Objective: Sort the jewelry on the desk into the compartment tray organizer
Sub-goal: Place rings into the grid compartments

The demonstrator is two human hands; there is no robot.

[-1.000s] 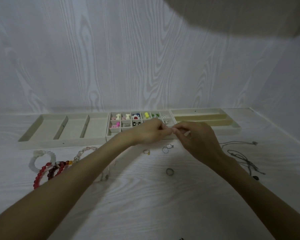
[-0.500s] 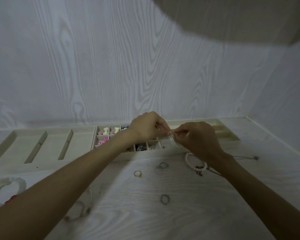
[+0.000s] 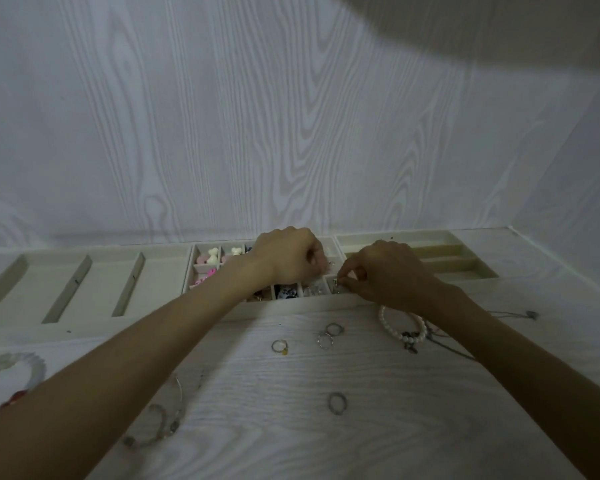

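Right now a tiny shiny piece (image 3: 335, 280) sits pinched in the right hand (image 3: 385, 275), just over the front right box of the small-box tray (image 3: 326, 300), near the desk's (image 3: 291, 427) back edge. The left hand (image 3: 288, 258) is curled beside it; I cannot tell what it holds. Round metal rings (image 3: 329, 336) and a white bead bracelet (image 3: 400, 329) lie nearer the front.

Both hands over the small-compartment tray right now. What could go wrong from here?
1. The right hand pinches a tiny piece above the near-right compartment; the left hand is right beside it. The piece could land in the neighbouring cell, which already holds small items.
2. The right wrist lies over the white bead bracelet and could drag it when pulled back.
3. The rings near the tray front could get knocked by a forearm.
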